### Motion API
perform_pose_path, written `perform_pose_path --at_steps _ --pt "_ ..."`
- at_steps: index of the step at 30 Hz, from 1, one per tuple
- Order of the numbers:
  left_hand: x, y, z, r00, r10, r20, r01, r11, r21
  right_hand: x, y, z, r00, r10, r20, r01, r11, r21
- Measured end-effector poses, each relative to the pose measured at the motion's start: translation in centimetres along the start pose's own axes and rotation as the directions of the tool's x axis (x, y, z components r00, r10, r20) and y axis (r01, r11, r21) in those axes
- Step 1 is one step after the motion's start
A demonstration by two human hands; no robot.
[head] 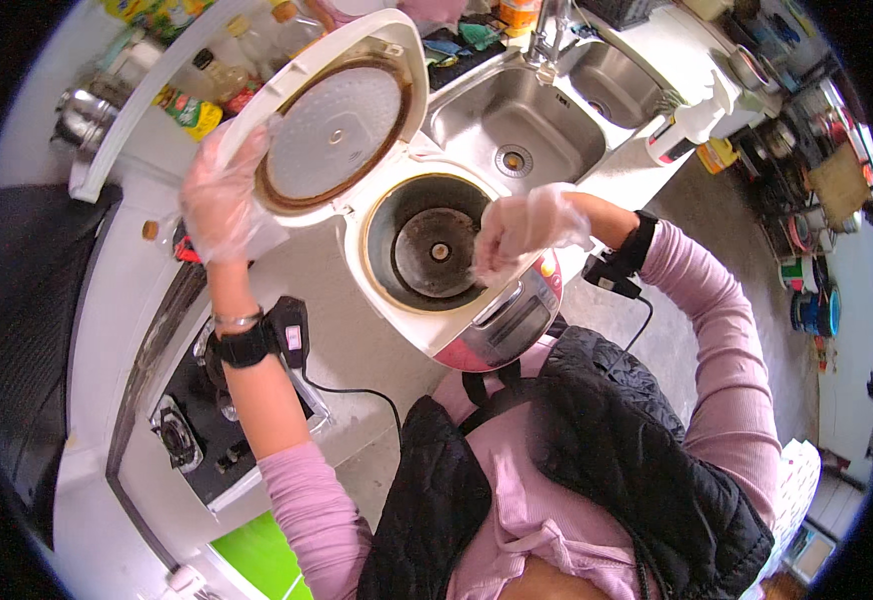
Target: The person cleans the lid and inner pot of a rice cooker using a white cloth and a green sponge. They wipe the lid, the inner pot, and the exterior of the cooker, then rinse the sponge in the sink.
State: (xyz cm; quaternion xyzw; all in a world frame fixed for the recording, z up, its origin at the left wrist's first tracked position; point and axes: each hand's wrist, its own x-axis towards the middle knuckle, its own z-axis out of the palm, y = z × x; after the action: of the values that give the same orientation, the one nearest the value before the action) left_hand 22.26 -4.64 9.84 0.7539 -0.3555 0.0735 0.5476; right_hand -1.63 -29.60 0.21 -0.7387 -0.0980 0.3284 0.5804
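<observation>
A white rice cooker [429, 330] with a red and grey front panel stands before me, its hinged lid [335, 135] raised. Brown residue rings the lid's metal inner plate. No inner pot sits in the cooker; its dark well shows a round heating plate [436, 251] at the bottom. In a clear plastic glove, my left hand [223, 187] grips the lid's left rim. My right hand [523, 229], also gloved, is at the well's right edge with its fingers curled down. Whether anything is within those fingers is hidden.
Behind the cooker is a double stainless-steel sink [556, 135] with a faucet [549, 37]. A white spray bottle [688, 124] is on the right-hand counter. Several bottles [226, 75] line the back left. A gas stove [219, 420] lies left, crowded shelving [804, 165] right.
</observation>
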Motion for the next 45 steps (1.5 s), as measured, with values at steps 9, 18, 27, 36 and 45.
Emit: perform_pose_path --at_steps 9,18,27,36,45 --pt "-7.2 5.0 -1.4 0.961 0.218 -0.168 -0.183 0.962 0.202 -0.7 -2.9 1.6 0.713 -0.465 -0.525 0.680 0.273 0.681" --pt "-19.6 9.9 3.4 0.981 0.038 0.190 0.018 0.958 -0.285 0.1 -5.0 11.5 0.770 -0.382 -0.511 0.623 0.621 0.475" --pt "-35.6 8.5 2.0 0.895 -0.223 -0.385 0.279 0.956 0.095 -7.4 -2.1 15.2 0.941 -0.138 -0.310 0.293 0.791 0.537" --pt "-44.2 3.0 -1.3 0.672 -0.533 -0.514 0.725 0.615 0.309 -30.6 11.6 10.0 0.657 0.282 -0.699 0.124 0.874 0.470" --pt "-29.7 22.3 10.8 0.893 0.198 -0.404 0.211 0.608 0.765 -45.9 21.9 0.9 0.166 0.373 -0.913 0.814 0.471 0.341"
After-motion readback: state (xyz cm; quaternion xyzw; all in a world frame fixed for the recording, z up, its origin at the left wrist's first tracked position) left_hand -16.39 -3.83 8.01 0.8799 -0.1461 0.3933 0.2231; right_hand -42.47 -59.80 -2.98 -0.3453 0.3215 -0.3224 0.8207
